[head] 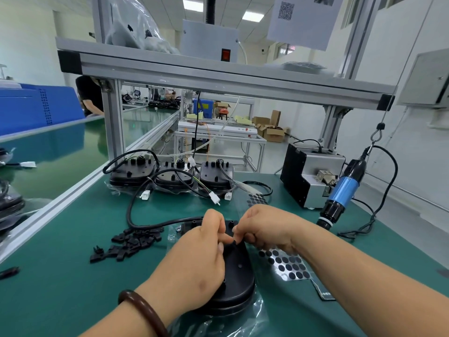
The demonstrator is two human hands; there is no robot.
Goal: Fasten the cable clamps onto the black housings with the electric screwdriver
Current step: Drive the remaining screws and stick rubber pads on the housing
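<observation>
Pinching one clamp [234, 242] between them, left hand [196, 259] and right hand [264, 229] are holding it on the housing [239, 276] just beneath, whose long axis is running toward the person; screwdriver [342, 193] is hanging off right, nearer the right hand

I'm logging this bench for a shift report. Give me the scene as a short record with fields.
workpiece: black housing, flat on the green mat, under both hands
left: left hand pinches a small black part on the housing
right: right hand, fingers curled beside that part; grip hidden
tool: electric screwdriver hangs at right, untouched
supply: cable clamps in a loose pile left of the housing
back row: three other housings with cables
</observation>
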